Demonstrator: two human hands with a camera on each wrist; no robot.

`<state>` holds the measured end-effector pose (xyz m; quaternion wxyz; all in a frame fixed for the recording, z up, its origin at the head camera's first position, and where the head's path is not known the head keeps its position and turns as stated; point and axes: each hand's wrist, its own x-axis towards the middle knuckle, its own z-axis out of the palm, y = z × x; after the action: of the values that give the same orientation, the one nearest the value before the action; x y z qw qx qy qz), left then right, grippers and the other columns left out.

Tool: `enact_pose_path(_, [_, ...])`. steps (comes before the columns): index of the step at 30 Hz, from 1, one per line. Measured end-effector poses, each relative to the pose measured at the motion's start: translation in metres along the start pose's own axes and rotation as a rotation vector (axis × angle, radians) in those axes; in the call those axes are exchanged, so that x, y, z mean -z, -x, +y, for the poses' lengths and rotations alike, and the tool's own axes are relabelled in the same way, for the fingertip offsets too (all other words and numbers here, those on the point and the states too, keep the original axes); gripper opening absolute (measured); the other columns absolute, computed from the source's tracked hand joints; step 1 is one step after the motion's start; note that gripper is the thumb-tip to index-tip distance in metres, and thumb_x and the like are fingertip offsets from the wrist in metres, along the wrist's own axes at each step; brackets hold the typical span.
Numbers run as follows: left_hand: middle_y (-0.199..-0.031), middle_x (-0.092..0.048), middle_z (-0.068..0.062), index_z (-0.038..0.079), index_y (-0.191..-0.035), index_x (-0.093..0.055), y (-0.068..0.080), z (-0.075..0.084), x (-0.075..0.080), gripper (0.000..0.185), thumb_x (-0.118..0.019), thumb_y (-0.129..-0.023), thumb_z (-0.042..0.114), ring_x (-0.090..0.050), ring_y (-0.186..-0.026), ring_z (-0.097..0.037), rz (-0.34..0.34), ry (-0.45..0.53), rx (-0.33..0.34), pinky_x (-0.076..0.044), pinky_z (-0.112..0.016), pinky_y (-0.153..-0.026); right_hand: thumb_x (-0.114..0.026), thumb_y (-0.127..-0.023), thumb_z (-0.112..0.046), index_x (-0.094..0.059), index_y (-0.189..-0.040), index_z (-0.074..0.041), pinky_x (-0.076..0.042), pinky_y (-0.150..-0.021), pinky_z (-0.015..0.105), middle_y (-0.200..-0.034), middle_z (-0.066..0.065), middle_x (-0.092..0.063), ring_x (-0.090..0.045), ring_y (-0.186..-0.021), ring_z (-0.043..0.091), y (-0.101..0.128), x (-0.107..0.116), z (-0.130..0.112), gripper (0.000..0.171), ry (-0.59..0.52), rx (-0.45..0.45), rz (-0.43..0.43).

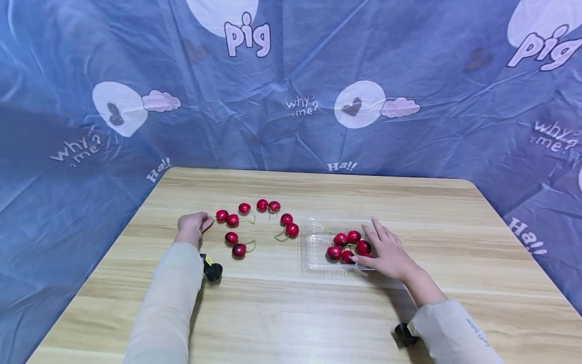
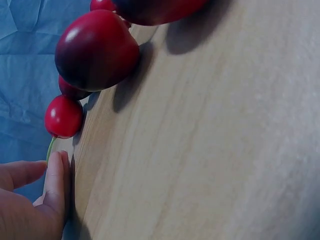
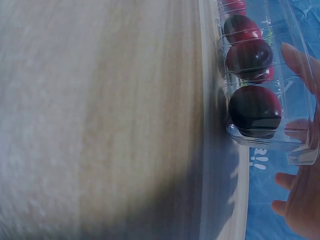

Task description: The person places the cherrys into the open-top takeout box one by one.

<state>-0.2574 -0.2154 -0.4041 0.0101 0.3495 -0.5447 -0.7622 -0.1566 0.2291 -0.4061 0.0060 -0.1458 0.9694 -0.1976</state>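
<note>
Right hand lies flat-fingered on the clear tray's near-right edge holding nothing, left hand has loosely curled fingers at the stem end of the nearest loose cherry just right of them, stem pointing back at the fingertips, table.
</note>
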Motion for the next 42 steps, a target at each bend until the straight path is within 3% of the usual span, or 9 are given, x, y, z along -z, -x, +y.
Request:
enact_pose_path(6, [-0.058, -0.054, -0.005, -0.009, -0.111, -0.044, 0.003, 0.003, 0.000, 0.033, -0.048, -0.078, -0.011, -0.062, -0.061, -0.013, 0.005, 0.015, 0.006, -0.049, -0.020, -0.075, -0.055, -0.074, -0.055, -0.025, -0.134, -0.001, -0.011, -0.095, 0.062, -0.139, 0.024, -0.007, -0.012, -0.120, 0.047, 0.000, 0.001, -0.001, 0.086, 0.007, 0.003, -0.001])
enact_pose_path(16, [-0.069, -0.054, -0.006, -0.006, -0.120, -0.043, 0.006, 0.007, 0.005, 0.040, -0.049, -0.080, -0.009, -0.062, -0.071, -0.013, -0.003, 0.047, 0.041, -0.047, -0.019, -0.077, -0.055, -0.074, -0.055, -0.024, -0.134, -0.001, -0.011, -0.095, 0.062, -0.139, 0.024, -0.007, -0.012, -0.120, 0.047, -0.002, 0.002, -0.002, 0.086, 0.009, 0.003, -0.010])
enact_pose_path(21, [-0.071, -0.055, -0.006, -0.005, -0.121, -0.043, 0.011, 0.008, 0.006, 0.040, -0.049, -0.081, -0.008, -0.062, -0.074, -0.013, -0.029, 0.059, 0.043, -0.046, -0.018, -0.078, -0.055, -0.074, -0.055, -0.025, -0.134, -0.001, -0.011, -0.095, 0.062, -0.139, 0.024, -0.007, -0.012, -0.119, 0.047, -0.003, 0.002, -0.002, 0.087, 0.006, 0.007, -0.007])
enact_pose_path(28, [-0.071, -0.054, -0.005, -0.004, -0.125, -0.040, 0.019, 0.011, 0.006, 0.041, -0.045, -0.084, -0.006, -0.060, -0.066, -0.010, -0.091, 0.075, 0.019, -0.046, -0.018, -0.079, -0.056, -0.074, -0.054, -0.024, -0.134, 0.000, -0.010, -0.095, 0.062, -0.139, 0.025, -0.006, -0.012, -0.119, 0.048, -0.004, 0.002, -0.002, 0.087, -0.008, 0.022, -0.016])
enact_pose_path(35, [-0.080, -0.054, -0.006, -0.004, -0.125, -0.038, 0.029, 0.014, 0.006, 0.038, -0.043, -0.087, -0.002, -0.060, -0.074, -0.010, -0.142, 0.082, 0.002, -0.045, -0.017, -0.080, -0.055, -0.074, -0.055, -0.024, -0.134, 0.000, -0.010, -0.095, 0.062, -0.139, 0.025, -0.006, -0.012, -0.119, 0.048, -0.004, 0.002, -0.002, 0.087, -0.006, 0.016, -0.017])
enact_pose_path(38, [-0.082, -0.055, -0.007, -0.003, -0.117, -0.044, 0.035, 0.015, 0.006, 0.030, -0.043, -0.088, -0.001, -0.059, -0.077, -0.011, -0.163, 0.101, -0.001, -0.045, -0.017, -0.081, -0.055, -0.074, -0.055, -0.025, -0.134, 0.000, -0.010, -0.095, 0.062, -0.139, 0.024, -0.007, -0.012, -0.120, 0.047, -0.003, 0.002, -0.002, 0.087, 0.002, 0.009, -0.015])
enact_pose_path(42, [-0.082, -0.056, -0.008, 0.000, -0.093, -0.053, 0.043, 0.015, 0.006, 0.012, -0.043, -0.087, -0.003, -0.059, -0.077, -0.012, -0.195, 0.142, -0.006, -0.045, -0.019, -0.082, -0.055, -0.073, -0.055, -0.025, -0.133, 0.000, -0.011, -0.095, 0.062, -0.139, 0.025, -0.007, -0.012, -0.119, 0.047, -0.001, 0.003, -0.002, 0.087, 0.006, 0.006, -0.010])
